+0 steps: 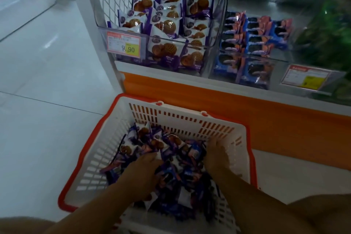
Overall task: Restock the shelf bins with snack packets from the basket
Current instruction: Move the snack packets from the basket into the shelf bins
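You're at the pick-up step. The shelf point(209, 89) sits right ahead, and the basket point(190, 118) is on the floor against its orange base. Up top, the left bin point(121, 59) holds purple-and-white biscuit packs and the right bin point(277, 70) holds blue ones; both look like they have room. The snack packets point(176, 159) are a mixed heap in the basket, both kinds jumbled together. Your left hand point(144, 169) is dug in, fingers curled round a bunch of packets. Your right hand point(216, 156) is buried fingers-first by the basket wall, so I can't tell whether it's got anything. Next move: lift a handful clear, and sort by colour before dropping it in, I'd say.
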### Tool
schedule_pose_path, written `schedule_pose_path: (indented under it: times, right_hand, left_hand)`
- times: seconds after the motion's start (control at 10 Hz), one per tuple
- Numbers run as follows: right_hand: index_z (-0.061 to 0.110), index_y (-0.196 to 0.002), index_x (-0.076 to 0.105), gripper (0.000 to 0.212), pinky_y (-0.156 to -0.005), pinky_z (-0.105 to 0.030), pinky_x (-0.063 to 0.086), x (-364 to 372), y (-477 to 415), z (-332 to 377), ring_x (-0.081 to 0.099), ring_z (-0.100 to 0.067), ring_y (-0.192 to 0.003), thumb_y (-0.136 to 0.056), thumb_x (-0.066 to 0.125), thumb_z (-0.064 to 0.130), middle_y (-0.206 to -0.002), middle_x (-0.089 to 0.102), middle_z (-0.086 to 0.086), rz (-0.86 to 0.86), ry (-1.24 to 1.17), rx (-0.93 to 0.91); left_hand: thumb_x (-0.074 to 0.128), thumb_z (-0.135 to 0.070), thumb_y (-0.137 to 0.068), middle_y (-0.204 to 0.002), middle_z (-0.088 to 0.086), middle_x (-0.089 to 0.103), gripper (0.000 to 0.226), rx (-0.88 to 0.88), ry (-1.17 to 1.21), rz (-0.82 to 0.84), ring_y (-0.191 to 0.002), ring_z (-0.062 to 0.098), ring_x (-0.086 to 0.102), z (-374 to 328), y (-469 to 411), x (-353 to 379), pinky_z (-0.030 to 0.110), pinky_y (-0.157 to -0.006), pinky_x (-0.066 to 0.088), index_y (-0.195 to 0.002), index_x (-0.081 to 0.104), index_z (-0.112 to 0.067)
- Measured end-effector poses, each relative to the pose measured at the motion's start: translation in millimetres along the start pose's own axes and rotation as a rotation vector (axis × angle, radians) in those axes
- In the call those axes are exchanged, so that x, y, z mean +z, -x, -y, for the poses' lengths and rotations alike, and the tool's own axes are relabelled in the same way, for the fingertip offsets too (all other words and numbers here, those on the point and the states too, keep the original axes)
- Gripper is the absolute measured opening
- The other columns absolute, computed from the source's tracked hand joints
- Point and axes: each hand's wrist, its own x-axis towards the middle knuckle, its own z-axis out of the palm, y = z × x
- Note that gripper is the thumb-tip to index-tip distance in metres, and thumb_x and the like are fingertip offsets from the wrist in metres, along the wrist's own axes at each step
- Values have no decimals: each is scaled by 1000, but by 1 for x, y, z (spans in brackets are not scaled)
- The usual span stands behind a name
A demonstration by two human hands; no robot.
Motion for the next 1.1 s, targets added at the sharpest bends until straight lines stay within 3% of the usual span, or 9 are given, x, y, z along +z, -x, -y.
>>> schedule_pose_path:
  times: [0.2,0.3,0.4,0.5,0.6,0.7,0.8,0.9,1.1]
  right_hand:
    - [4,-121,56,37,-87,-36,48,6,7,-6,56,-28,-104,-99,48,34,-114,58,-13,66,-167,-86]
    - [4,-86,62,31,-70,-33,47,-26,34,22,57,-25,-75,-98,55,32,-80,55,-15,335,-703,91]
    - [12,-93,65,13,-74,-34,52,-50,54,42,61,-21,-82,-96,60,24,-87,61,-4,554,-1003,198]
    - [11,-84,67,19,-69,-36,56,-77,72,58,66,-15,-66,-98,54,13,-72,66,-2,699,-1259,84]
    - [13,-74,59,25,-54,-27,50,-86,79,59,55,-8,-49,-98,52,7,-59,56,2,671,-1293,18]
    - [12,-89,59,9,-57,-28,49,-92,84,60,52,-8,-50,-95,55,7,-58,54,4,653,-1331,27]
    - [12,-102,58,10,-68,-35,52,-91,86,64,60,-8,-56,-96,54,5,-62,63,6,662,-1349,45]
    - [13,-114,61,21,-82,-40,53,-88,88,70,69,-18,-86,-94,56,6,-87,75,1,668,-1370,64]
    - [18,-117,62,24,-84,-39,53,-93,85,77,63,-24,-110,-94,59,13,-114,70,-5,635,-1369,59]
  left_hand:
    - [42,-40,-102,-161,-1,14,53,-61,147,-11,-148,22,16,-9,-4,-8,39,-118,25,-152,25,-29]
    - [48,-35,-101,-158,-1,26,57,-78,431,-69,-142,21,30,-22,-12,-20,34,-113,33,-152,24,-24]
    - [55,-35,-98,-153,-1,36,65,-139,780,-69,-136,20,41,-28,-17,-30,32,-105,42,-152,23,-25]
    - [63,-31,-94,-127,-3,63,43,-180,1224,-3,-109,16,63,-32,-16,-48,34,-93,54,-135,52,-29]
    - [64,-20,-93,-108,-4,71,19,-163,1365,5,-96,13,68,-35,-11,-57,31,-82,58,-112,66,-25]
    - [69,-13,-89,-103,-4,73,21,-161,1440,-23,-94,14,70,-34,-7,-59,28,-73,59,-107,66,-24]
    - [73,-15,-86,-109,-3,72,31,-180,1435,-34,-100,18,69,-31,-6,-58,38,-85,58,-115,65,-22]
    - [74,-17,-85,-109,-2,73,31,-217,1427,-53,-100,19,69,-28,-3,-58,41,-89,57,-114,65,-22]
    - [70,-24,-89,-112,-4,70,26,-157,1427,-165,-102,14,67,-31,13,-76,28,-76,57,-115,64,-24]
